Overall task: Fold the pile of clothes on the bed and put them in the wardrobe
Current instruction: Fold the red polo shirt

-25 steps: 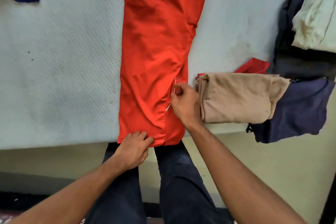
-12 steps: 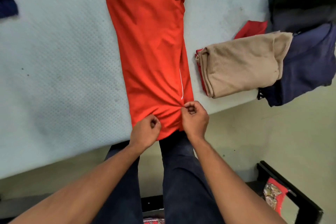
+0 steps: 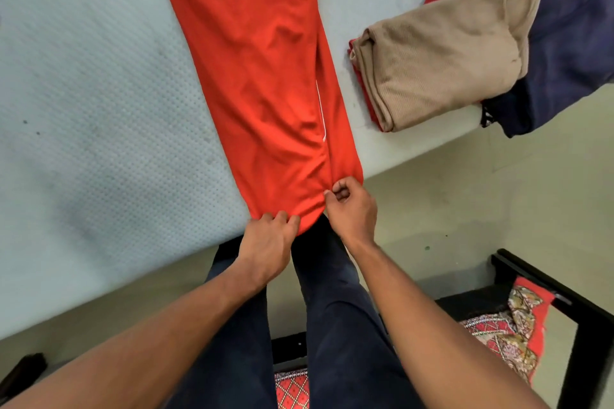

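So the orange garment [image 3: 259, 76] (track trousers, I'd guess, going by the thin white piping [image 3: 319, 109] down one side) is laid out as one long narrow strip on the pale mattress [image 3: 99, 109]. Its long axis runs from the near edge of the bed at about 6 o'clock straight away toward 12, leaning a touch to 11, and the far end goes out of view.

Both hands are on the near hem. The left hand [image 3: 269, 242] has its fingers curled over the hem's left corner, gripping it. The right hand [image 3: 352, 209] is pinching the right corner between thumb and fingers, and sits slightly further up the strip. Neither is really nearer, since they're both right at the end.

That's the bit that matters, I reckon: the whole length lies away from the hands, so the next fold would carry this hem up along that axis toward 12.

Off at 2 o'clock there's a tan folded garment [image 3: 442, 53], close to the strip but not touching it, with navy cloth [image 3: 571, 53] beyond it hanging over the bed edge. Down at 4 o'clock, patterned fabric [image 3: 518, 319] sits in a black frame [image 3: 548, 289] on the floor.
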The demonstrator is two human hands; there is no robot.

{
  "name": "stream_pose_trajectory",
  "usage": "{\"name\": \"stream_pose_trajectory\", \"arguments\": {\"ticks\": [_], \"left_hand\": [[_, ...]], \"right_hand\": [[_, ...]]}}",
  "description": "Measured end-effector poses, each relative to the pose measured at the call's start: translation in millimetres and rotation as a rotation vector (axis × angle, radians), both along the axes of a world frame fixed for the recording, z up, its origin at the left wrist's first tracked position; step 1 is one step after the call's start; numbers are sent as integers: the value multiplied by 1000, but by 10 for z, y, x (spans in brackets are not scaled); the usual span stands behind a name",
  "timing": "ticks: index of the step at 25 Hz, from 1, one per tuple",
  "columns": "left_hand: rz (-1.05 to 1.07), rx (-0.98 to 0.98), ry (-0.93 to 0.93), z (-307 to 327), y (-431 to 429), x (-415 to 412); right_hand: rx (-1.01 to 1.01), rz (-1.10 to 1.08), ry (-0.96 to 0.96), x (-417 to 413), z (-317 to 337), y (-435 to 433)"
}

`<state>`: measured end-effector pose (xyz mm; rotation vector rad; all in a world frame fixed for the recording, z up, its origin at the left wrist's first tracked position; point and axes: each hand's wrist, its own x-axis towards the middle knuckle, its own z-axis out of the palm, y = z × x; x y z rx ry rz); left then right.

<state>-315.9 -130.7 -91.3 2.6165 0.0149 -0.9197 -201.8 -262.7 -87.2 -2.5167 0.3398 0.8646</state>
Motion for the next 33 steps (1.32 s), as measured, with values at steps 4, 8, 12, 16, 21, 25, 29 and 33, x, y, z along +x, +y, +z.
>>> {"name": "stream_pose_trajectory", "arguments": {"ticks": [4,8,12,16,21,25,29,33], "left_hand": [[229,-86,-128,16,-126,68],[266,-4,-125,4,-70,45],[171,-165,276,51,-122,107],[177,-261,259,154,-198,375],[236,-278,-365,-17,310,1196],[-122,-146,-504,-229,861,2281],[-465,-93,-313,-203,1011,2770],[-541,-156,-263,-76,976,2946]], "right_hand": [[113,-225,-139,15,64,-173],[162,-280,-182,206,72,-278],[39,-178,-105,338,34,-355],[-137,40,-4,423,53,-421],[194,56,-125,489,15,-290],[143,110,-236,551,-152,17],[183,49,-317,562,-231,118],[366,-124,-303,589,-173,-54]]}}
